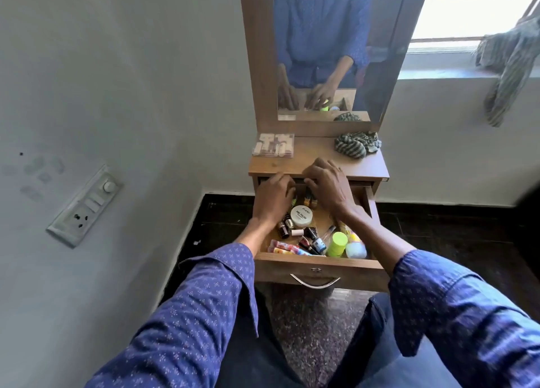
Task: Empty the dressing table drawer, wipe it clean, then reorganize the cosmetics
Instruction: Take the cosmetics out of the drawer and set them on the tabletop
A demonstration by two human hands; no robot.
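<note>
**Here, both hands work at the back of the open drawer**

Nearest the camera, two blue patterned sleeves (204,294) reach forward over dark trousers. Beyond them the wooden drawer (321,266) stands pulled out, its flat front carrying a curved metal handle (315,282). Inside, along the near edge, lie pink and orange printed tubes (287,248), a lime-green round cap (338,243) and a pale blue rounded cap (356,250) just beside it. Small dark nail polish bottles (314,238) lie tumbled in the middle, and a round white jar (302,215) labelled "NAIL POLISH" sits behind them, between the two wrists.

At the drawer's far end the left hand (273,197) and the right hand (328,187) are lowered knuckles-up, fingers curled downward among small bottles with yellowish caps (309,199). The fingertips are hidden, so whether either hand actually grips a bottle cannot be told; both sit right against that cluster.

Farther back, the smooth brown tabletop (315,156) holds a clear plastic box of pale sticks (274,145) at its left and a crumpled striped green cloth (358,143) at its right. Behind rises a wood-framed mirror (321,51), reflecting the hands.
</note>
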